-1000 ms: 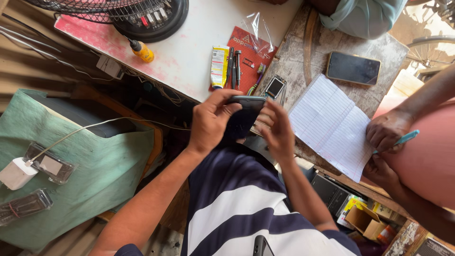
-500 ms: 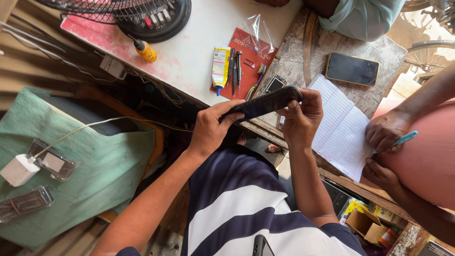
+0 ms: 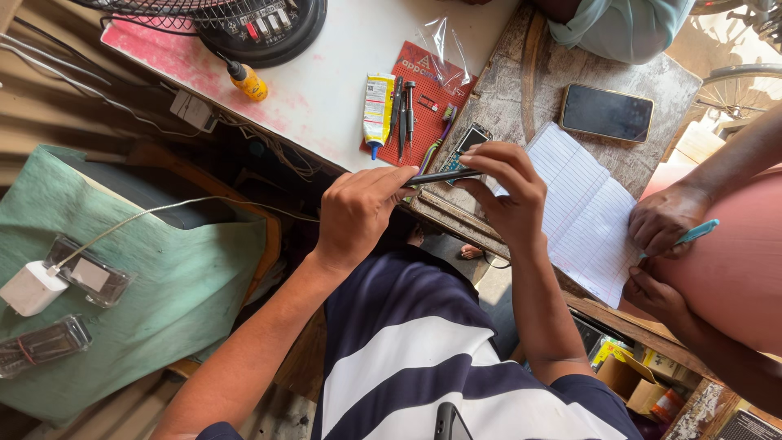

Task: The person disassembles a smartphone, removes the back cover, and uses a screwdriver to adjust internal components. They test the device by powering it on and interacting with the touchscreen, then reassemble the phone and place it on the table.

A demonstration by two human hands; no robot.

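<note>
Black phone [image 3: 440, 176]: seen edge-on, held between both hands above the bench edge.
Left hand [image 3: 358, 213]: pinching its left end.
Right hand [image 3: 507, 189]: fingers gripping its right end.
Notebook [image 3: 582, 212]: just right.

Left hand [image 3: 358, 213], right hand [image 3: 505, 187] grip dark phone [image 3: 440, 176] edge-on.

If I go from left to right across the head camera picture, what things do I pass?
White charger → green cloth → left hand → thin dark phone → right hand → lined notebook → another person's hand with a blue pen.
</note>
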